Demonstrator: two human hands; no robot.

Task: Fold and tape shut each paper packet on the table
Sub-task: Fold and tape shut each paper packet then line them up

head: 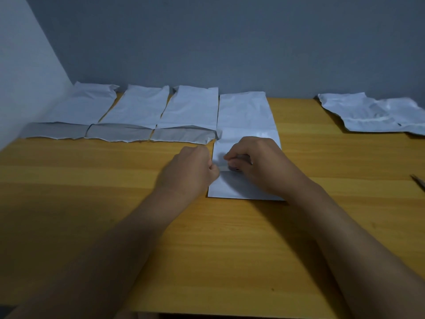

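On a wooden table [92,203] pushed against a grey wall, a person is working on a white paper packet [245,116] lying flat just ahead of them, slightly right of centre. Both bare forearms are reaching in from the near edge. The left hand [190,168] is curling its fingers and pinching at the packet's left edge, about where a fold line is crossing the sheet. The right hand [255,157] is resting on the packet with its fingers curled in, gripping something small and dark against the paper; whether that is tape I cannot tell.

To the left, three more packets [138,111] are lying side by side, touching, each with its near end already turned over into a grey flap. Far right, a crumpled pile of paper [368,113] is sitting well apart, and a thin object [418,180] is poking in at the right edge, too cropped to identify.

The packet is looking light, thin and floppy, likely to slide on the smooth wood and crease easily. Pinning it flat with one hand while pinching the flap's corners seems the sensible hold.
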